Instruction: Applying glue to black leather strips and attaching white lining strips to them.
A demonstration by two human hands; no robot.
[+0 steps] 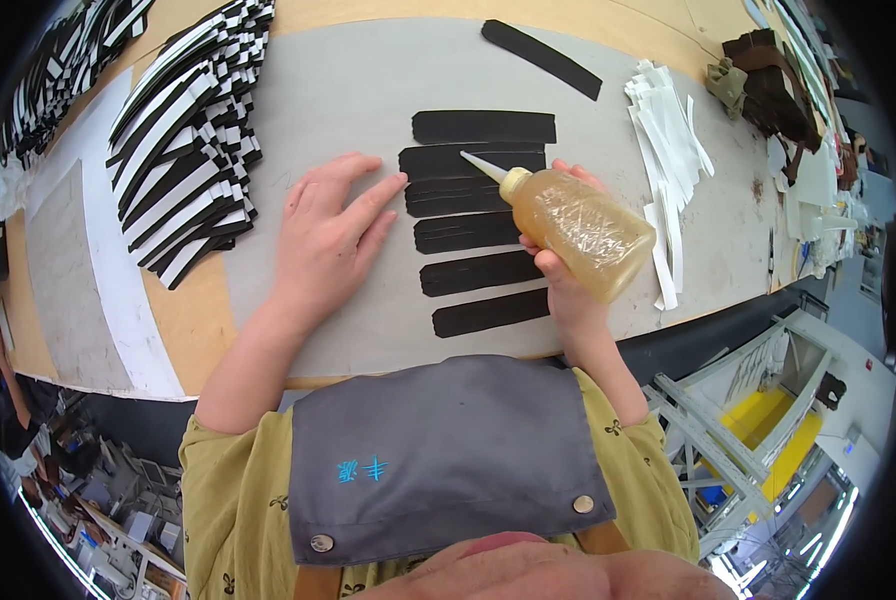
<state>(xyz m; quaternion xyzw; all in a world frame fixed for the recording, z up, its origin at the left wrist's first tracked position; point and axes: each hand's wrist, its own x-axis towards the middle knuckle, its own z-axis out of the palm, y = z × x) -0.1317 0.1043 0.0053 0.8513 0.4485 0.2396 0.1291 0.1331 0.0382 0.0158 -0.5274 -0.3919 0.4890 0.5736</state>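
My right hand (572,305) grips a clear squeeze bottle (596,232) of amber liquid, perhaps glue. Its pale nozzle (483,166) points left, with the tip over the second black strip (430,162) from the far end. Several black strips lie crosswise in a column in front of me, some with thin lines along them. The bottle and right hand cover some right ends. My left hand (330,232) rests with fingers spread on the grey sheet (358,90), its index fingertip at the left end of the second strip.
Beyond the column lies a slanted black strip (541,60). White strips (665,140) are heaped on the right. At left are an overlapping pile of black-and-white strips (183,150) and another pile (63,85). A dark brown item (768,85) sits at the far right.
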